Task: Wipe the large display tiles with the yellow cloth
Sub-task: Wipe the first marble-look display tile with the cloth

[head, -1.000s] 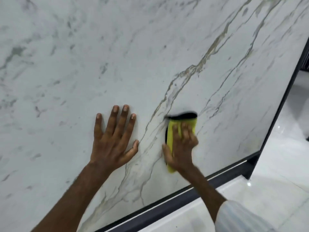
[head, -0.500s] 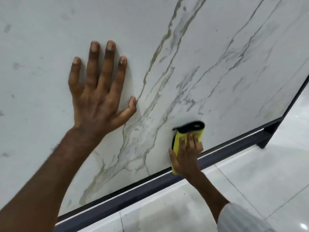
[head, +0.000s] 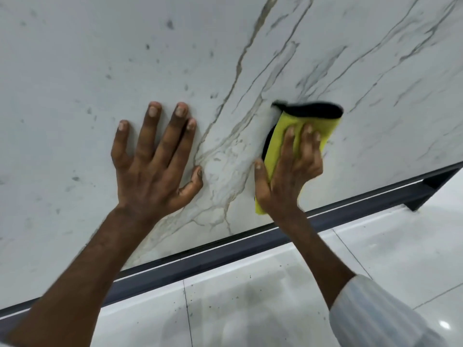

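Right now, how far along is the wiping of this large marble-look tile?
Done: no wiped zone is distinguishable. In hand: the right hand presses the yellow cloth low on the marble-look tile, above the dark frame; the left hand braces flat beside it. Left: dark specks at upper left, dirt or pattern unclear.

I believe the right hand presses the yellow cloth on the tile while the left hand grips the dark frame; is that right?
Not quite: the head view shows the left hand flat on the tile, not on the dark frame.

The left hand (head: pixel 152 169) lies flat on the tile (head: pixel 75 71), left of the cloth (head: pixel 283 136) (under the right hand (head: pixel 288 176)).
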